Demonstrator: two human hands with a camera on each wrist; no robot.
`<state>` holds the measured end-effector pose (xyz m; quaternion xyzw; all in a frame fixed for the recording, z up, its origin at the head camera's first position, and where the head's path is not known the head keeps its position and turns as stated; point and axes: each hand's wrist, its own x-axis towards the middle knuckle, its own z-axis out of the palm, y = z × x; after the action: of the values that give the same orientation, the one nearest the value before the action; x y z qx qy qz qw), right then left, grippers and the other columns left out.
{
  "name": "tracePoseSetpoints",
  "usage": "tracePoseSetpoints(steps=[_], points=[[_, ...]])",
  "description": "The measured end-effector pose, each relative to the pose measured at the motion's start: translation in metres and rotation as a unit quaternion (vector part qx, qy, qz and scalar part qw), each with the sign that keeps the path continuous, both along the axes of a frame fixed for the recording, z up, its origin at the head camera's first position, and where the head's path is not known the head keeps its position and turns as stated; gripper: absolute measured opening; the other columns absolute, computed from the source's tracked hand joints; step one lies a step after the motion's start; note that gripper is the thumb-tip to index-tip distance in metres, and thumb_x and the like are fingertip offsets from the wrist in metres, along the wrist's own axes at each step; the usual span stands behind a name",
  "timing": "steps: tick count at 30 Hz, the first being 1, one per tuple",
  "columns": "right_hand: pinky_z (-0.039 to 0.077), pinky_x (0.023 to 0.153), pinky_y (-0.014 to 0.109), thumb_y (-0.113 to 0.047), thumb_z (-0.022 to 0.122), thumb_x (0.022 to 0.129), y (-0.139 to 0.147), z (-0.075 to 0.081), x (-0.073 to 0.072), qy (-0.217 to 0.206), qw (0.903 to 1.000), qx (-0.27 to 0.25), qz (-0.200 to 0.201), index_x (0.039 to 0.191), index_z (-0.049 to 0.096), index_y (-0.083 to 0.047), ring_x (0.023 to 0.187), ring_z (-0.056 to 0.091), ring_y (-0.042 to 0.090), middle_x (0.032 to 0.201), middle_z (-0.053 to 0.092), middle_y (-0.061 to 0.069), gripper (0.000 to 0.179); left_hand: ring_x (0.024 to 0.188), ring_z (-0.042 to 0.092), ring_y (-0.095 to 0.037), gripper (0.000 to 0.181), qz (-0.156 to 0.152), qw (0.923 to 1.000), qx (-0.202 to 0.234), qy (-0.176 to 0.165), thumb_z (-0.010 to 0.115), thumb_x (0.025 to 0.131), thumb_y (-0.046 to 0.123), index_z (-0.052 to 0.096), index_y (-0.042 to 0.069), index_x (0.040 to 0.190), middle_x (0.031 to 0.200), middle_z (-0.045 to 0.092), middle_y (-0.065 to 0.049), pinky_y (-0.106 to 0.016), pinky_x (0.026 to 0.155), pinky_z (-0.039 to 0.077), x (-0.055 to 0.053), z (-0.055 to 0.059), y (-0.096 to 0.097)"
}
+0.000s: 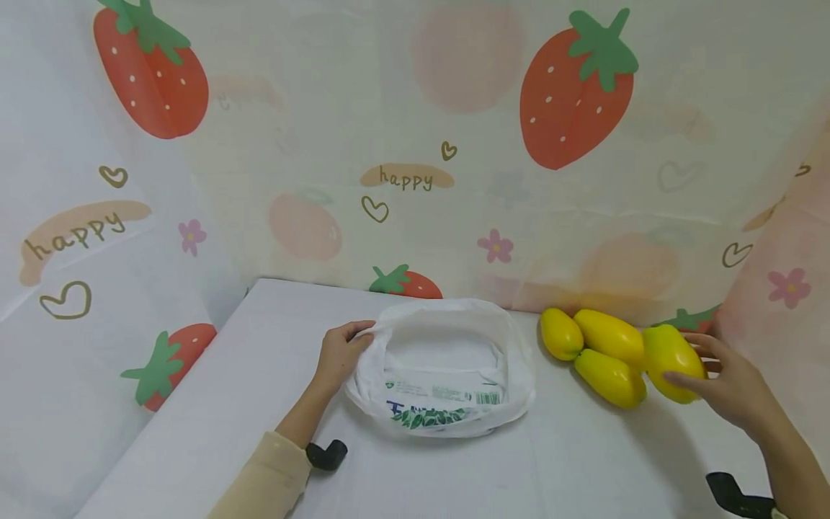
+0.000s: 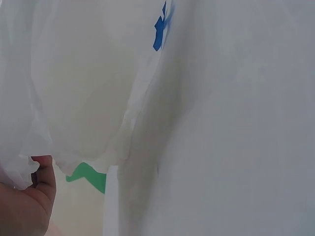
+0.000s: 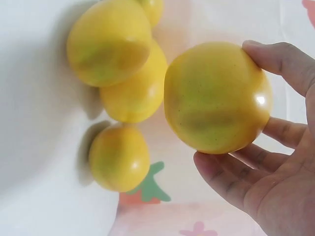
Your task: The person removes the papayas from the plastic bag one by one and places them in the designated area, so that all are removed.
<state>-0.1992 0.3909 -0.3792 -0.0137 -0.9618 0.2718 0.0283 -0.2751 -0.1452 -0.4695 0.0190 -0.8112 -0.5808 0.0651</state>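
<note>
A white plastic bag (image 1: 521, 360) with green leaf print and a barcode stands on the table, its mouth spread wide. My left hand (image 1: 340, 357) pinches the bag's left rim; the left wrist view shows the film between thumb and fingers. At the right, my right hand (image 1: 735, 378) holds a smooth yellow papaya (image 3: 216, 98), thumb on one side and fingers on the other. In the right wrist view it appears raised off the table. Several similar papayas (image 1: 611, 378) lie clustered just left of it, some partly hidden behind one another.
The white table (image 1: 272, 339) meets a backdrop sheet (image 1: 402, 238) printed with strawberries, hearts and flowers at its back edge. Side sheets rise at the left and right. The bag sits mid-table, with the papayas toward the back right.
</note>
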Motion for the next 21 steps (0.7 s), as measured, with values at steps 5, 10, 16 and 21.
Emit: tracePoseSetpoints(steps=[5, 10, 16, 21], points=[[0.058, 0.071, 0.057, -0.041, 0.067, 0.090, 0.006, -0.007, 0.000, 0.002, 0.9999, 0.015, -0.002, 0.142, 0.036, 0.006, 0.106, 0.049, 0.056, 0.132, 0.042, 0.040, 0.077, 0.117, 0.063, -0.030, 0.028, 0.000, 1.0000, -0.001, 0.000, 0.060, 0.094, 0.010, 0.067, 0.004, 0.120, 0.126, 0.066, -0.016, -0.042, 0.100, 0.053, 0.000, 0.000, 0.000], [0.059, 0.071, 0.053, -0.043, 0.067, 0.089, 0.013, -0.011, 0.000, -0.020, 0.9989, 0.043, -0.003, 0.138, 0.036, 0.011, 0.105, 0.051, 0.056, 0.130, 0.043, 0.041, 0.078, 0.116, 0.063, -0.030, 0.028, 0.003, 1.0000, 0.000, -0.001, 0.060, 0.093, 0.010, 0.067, 0.005, 0.120, 0.126, 0.066, -0.016, -0.042, 0.099, 0.053, 0.000, -0.001, 0.000], [0.060, 0.069, 0.048, -0.042, 0.068, 0.088, 0.019, -0.019, 0.000, -0.033, 0.9979, 0.055, 0.010, 0.136, 0.036, 0.015, 0.102, 0.055, 0.054, 0.128, 0.045, 0.043, 0.081, 0.115, 0.064, -0.029, 0.028, 0.002, 1.0000, 0.004, 0.000, 0.060, 0.093, 0.011, 0.067, 0.005, 0.119, 0.125, 0.067, -0.016, -0.041, 0.098, 0.054, 0.000, -0.002, 0.000], [0.059, 0.071, 0.049, -0.045, 0.070, 0.086, 0.024, -0.024, -0.003, -0.051, 0.9965, 0.065, 0.015, 0.135, 0.035, 0.017, 0.101, 0.055, 0.054, 0.126, 0.045, 0.045, 0.086, 0.114, 0.064, -0.028, 0.028, 0.002, 1.0000, 0.004, 0.002, 0.060, 0.093, 0.010, 0.067, 0.005, 0.120, 0.125, 0.067, -0.015, -0.040, 0.098, 0.054, 0.000, -0.002, 0.000]])
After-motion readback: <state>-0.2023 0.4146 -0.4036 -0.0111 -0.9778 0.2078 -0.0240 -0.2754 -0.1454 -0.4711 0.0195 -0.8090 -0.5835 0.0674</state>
